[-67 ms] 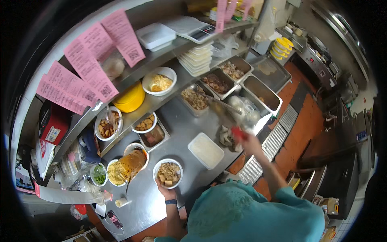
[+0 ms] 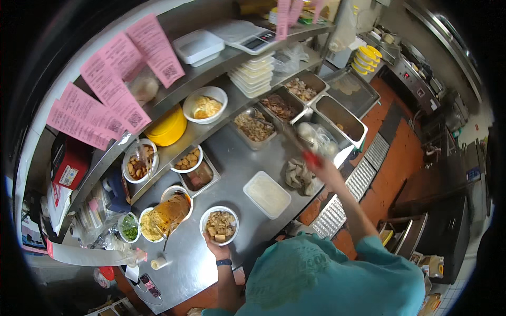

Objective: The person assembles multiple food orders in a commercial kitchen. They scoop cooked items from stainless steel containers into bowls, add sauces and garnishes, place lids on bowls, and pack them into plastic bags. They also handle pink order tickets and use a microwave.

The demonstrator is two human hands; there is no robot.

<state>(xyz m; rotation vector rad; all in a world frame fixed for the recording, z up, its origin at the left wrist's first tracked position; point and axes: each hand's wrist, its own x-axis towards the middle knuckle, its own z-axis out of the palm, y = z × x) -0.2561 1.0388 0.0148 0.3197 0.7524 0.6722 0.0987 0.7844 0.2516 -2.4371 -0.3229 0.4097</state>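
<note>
My left hand (image 2: 218,249), a dark band at its wrist, grips a round white bowl (image 2: 235,233) by its near left side. Pale and brown chunks of food (image 2: 220,225) lie in the bowl. Further off to the right, my right hand (image 2: 326,171) is closed around the red handle of a metal utensil (image 2: 312,159). Motion smears its metal part, so its exact kind cannot be made out. It points toward a metal pan of chopped food (image 2: 254,126). A crumpled grey cloth (image 2: 300,176) lies on the counter just left of my right hand.
A white rectangular lidded tub (image 2: 267,195) sits mid-counter. Metal pans, one holding dark sliced meat (image 2: 279,107), line the far side beside a plastic bag (image 2: 318,138). At left stand a tub of yellow bits (image 2: 152,225) and chopped greens (image 2: 129,227). A steel shelf (image 2: 163,187) overhangs the counter.
My right hand and the utensil have shifted slightly away from me, toward the pans, uncovering more of the grey cloth. The bowl stays in my left hand, about where it was.
</note>
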